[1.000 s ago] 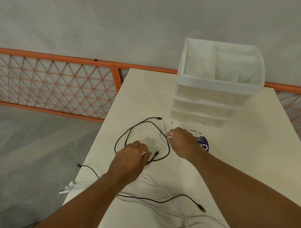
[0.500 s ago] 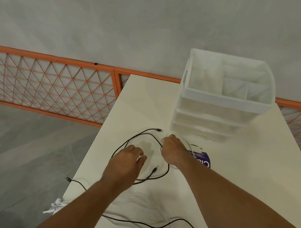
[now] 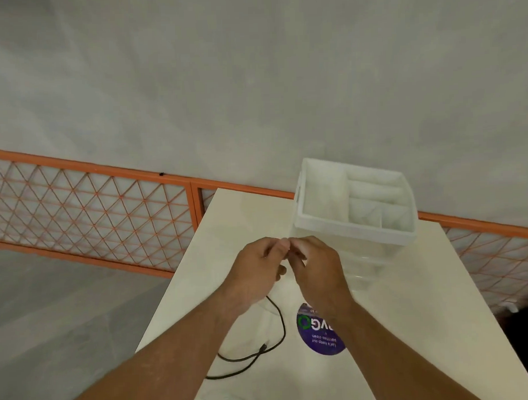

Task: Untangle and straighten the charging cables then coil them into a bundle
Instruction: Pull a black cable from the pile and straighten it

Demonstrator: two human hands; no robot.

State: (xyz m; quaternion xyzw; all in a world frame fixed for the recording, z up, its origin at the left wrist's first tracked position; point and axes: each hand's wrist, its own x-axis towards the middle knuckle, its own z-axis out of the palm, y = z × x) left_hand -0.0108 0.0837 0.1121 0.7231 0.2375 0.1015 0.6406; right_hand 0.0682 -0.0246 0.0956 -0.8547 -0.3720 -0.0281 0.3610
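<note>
black cable (image 3: 283, 327) slack, loosely curved near desk's (image 3: 416, 302) left edge; left hand (image 3: 253, 272) and right hand (image 3: 316, 267) pinched together above it, grip contents unclear

A thin black cable (image 3: 283, 327) lies in loose curves on the cream table (image 3: 410, 314), plug end resting flat.

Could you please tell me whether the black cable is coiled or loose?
Loose: the black cable lies in open, uneven curves on the table, not bundled.
</note>
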